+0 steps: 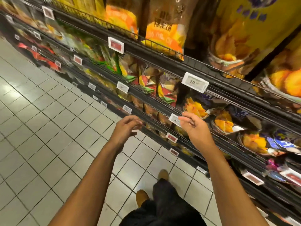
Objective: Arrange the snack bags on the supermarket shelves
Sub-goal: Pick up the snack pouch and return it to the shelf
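Nearest the camera, dark trousers (164,207) and two tan shoes (163,175) are seen on the pale grey tiled floor (48,128). Two bare forearms are extended forward from the lower edge. The left hand (126,128) is held in the aisle just before the black metal shelf rails (156,108), its fingers loosely curled and grasping nothing. The right hand (195,127) is raised in front of a shelf edge, its fingers relaxed and partly bent, also empty; its fingertips (183,119) are seen beside a small white price tag (175,120), though contact cannot be confirmed. Behind the right hand, orange-and-purple snack bags (224,121) are stacked on the lower shelves, leaning forward. On the middle shelf, red, green and yellow snack bags (146,82) are packed upright in a row. A larger white price label marked "10" (195,82) is clipped to the rail above. Farthest, on the top shelf, tall orange and brown snack bags (164,30) are stood behind a low wire guard (101,22).
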Available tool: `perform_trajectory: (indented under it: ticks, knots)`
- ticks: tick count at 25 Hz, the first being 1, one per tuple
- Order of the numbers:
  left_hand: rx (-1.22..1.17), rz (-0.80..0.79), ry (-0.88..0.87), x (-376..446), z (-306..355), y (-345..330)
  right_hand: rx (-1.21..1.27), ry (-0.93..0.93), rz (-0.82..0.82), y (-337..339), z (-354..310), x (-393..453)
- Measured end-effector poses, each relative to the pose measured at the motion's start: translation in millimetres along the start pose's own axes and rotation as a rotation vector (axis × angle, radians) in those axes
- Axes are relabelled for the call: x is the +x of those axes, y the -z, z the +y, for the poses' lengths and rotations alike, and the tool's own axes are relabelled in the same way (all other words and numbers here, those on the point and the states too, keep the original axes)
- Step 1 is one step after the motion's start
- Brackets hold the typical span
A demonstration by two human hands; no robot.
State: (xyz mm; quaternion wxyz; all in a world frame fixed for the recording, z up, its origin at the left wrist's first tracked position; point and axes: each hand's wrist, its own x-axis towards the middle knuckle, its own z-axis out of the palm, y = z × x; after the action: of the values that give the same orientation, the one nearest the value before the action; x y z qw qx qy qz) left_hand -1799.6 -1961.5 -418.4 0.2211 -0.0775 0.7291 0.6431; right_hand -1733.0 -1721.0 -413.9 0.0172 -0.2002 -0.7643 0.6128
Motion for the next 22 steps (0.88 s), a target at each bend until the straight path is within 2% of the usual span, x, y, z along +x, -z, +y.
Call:
perform_trajectory:
  ticks: [4,13,17,22]
  knots:
    - [-0.003,0.031,-0.004,54.7,13.0,27.8,0.020,-0.027,-0.008,-38.3,-10.8,51.6]
    - [0.152,-0.059,-0.050,196.1,64.3,46.8,0.155,-0.134,0.116,-114.8,-45.4,165.8]
    - [0.246,-0.128,-0.076,238.2,95.8,46.4,0.152,-0.239,0.194,-139.7,-54.3,200.0]
    - [0.324,-0.197,-0.096,274.5,128.8,47.9,0.213,-0.331,0.418,-155.0,-59.3,218.0]
